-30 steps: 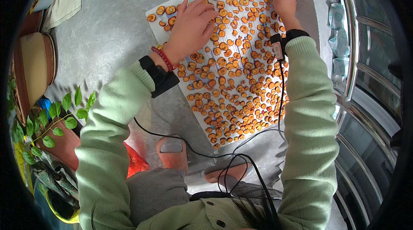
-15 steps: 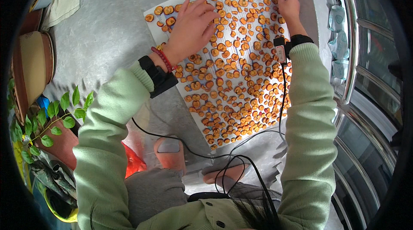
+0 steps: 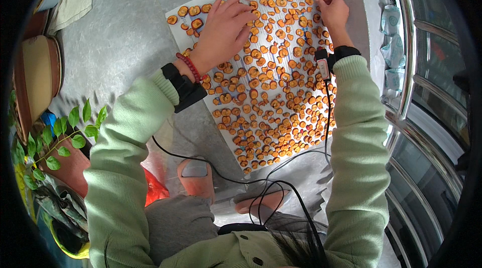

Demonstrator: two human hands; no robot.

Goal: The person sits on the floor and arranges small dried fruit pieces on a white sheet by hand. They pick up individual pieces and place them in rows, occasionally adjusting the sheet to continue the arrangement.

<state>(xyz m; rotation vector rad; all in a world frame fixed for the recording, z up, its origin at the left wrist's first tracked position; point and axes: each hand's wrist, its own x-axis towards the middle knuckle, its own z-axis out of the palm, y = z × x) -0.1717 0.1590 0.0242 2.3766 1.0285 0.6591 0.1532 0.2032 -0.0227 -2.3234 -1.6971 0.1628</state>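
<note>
Many small round fruit slices (image 3: 271,75), orange with dark red rims, lie spread over a large sheet of printed white paper (image 3: 176,26) on the floor. They sit far apart at the far side and crowd closely at the near right. My left hand (image 3: 223,29) hovers over or rests on the upper left of the sheet, palm down, fingers spread, nothing visible in it. At the far right edge of the sheet is my right hand (image 3: 334,9), thumb and fingertips pinched together low over the slices. Whatever lies between those fingertips is hidden.
Metal railings (image 3: 409,42) run along the right, with pale patterned packets (image 3: 392,47) beside them. At left stand a leafy plant (image 3: 63,137) and a beige-and-brown object (image 3: 37,77). Black cables (image 3: 241,182) loop near my pink slippers (image 3: 196,180). A red bag (image 3: 154,187) lies by my leg.
My right hand has moved slightly nearer along the sheet's right edge, uncovering a slice at the far corner. My left hand keeps about the same place and shape.
</note>
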